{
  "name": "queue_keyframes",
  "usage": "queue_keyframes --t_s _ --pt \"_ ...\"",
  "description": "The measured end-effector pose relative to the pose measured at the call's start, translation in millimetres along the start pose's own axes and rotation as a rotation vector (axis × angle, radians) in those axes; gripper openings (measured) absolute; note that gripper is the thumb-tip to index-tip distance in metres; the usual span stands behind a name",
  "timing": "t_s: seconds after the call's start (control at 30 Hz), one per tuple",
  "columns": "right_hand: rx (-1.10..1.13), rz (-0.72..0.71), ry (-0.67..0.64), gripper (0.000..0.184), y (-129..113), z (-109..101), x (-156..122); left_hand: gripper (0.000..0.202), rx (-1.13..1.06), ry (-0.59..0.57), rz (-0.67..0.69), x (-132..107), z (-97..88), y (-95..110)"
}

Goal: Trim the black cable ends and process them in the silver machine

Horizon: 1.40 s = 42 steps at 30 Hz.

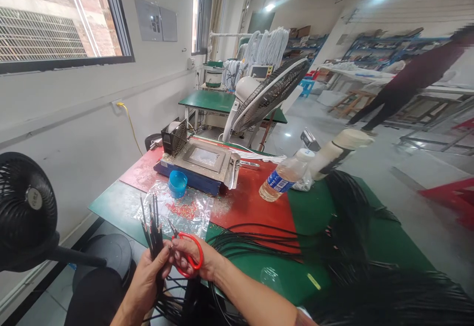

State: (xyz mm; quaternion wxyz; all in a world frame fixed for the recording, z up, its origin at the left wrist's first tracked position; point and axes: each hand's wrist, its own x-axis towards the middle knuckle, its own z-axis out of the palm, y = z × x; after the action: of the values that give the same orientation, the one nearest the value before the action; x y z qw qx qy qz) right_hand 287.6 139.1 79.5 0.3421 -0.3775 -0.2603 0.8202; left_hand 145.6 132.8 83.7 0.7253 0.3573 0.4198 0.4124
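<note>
My left hand (pixel 152 274) is closed around a bundle of thin black cables (pixel 152 227), whose ends point up from the fist. Beside it, my right hand (pixel 188 257) has red-handled scissors (pixel 199 250) hooked over its fingers, with the blades pointing up and left. The fingertips of both hands meet close to the cable ends; what they pinch there is too small to make out. Just beyond the hands, a clear plastic sheet (pixel 200 217) lies on the table with red and yellowish scraps (pixel 183 210) scattered over it.
A blue tape roll or cup (pixel 177 183) stands before a dusty blue-based heating device (pixel 202 160) with a small fan (pixel 175 137). A liquid-filled bottle (pixel 279 178) stands to the right. Black cables (pixel 348 217) cover the table's right side. A black fan (pixel 27 212) is at left; a person (pixel 411 79) stands far right.
</note>
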Motion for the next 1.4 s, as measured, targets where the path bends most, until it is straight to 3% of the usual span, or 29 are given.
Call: queue_keyframes --t_s 0.37,0.83,1.4 --pt "-0.161 -0.222 0.035 0.048 -6.3 -0.5 -4.5 0.027 0.061 0.072 0.03 1.5 -2.6 0.1" --pt "-0.324 -0.162 0.077 0.048 -10.0 0.3 -6.4 0.029 0.109 0.1 0.031 2.0 -9.0 -6.3" --pt "-0.184 -0.056 0.125 0.039 -16.6 3.8 -10.1 0.028 0.134 0.071 0.024 0.6 -7.1 -4.6"
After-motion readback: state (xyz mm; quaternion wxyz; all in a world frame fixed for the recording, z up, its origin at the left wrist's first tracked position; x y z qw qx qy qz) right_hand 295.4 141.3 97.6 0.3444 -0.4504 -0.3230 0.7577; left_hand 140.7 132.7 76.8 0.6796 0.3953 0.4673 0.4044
